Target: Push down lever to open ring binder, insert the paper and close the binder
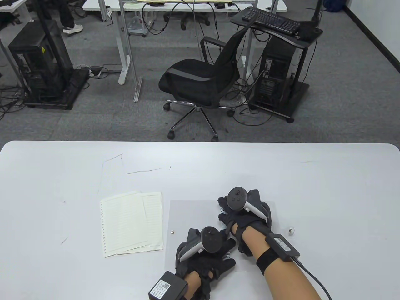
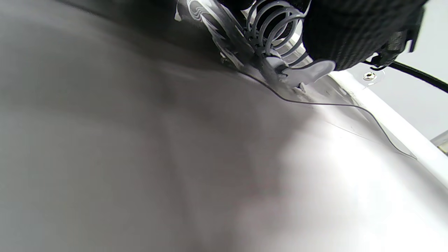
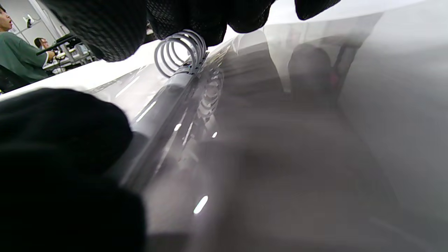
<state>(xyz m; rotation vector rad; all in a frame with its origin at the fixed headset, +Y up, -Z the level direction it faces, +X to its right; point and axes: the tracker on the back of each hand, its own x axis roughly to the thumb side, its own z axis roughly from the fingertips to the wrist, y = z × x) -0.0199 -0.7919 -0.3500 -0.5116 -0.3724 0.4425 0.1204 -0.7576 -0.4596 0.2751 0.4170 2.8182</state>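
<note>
Binder (image 1: 190, 215) lying open with clear covers, paper (image 1: 132, 223) just left of it, right hand (image 1: 242, 215) fingers curled on its rings (image 3: 182, 52), left hand (image 1: 206, 256) fingertip (image 2: 350, 35) pressing its lever (image 2: 308, 71).

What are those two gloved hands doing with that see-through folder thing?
A person wearing sensor gloves is working on a clear ring binder lying open on the white table. Both hands sit on its ring spine: the right hand at the far end, the left hand at the near end. In the left wrist view a gloved fingertip rests on the small lever beside the rings. The lined paper waits on the table to the left, not yet put in.
</note>
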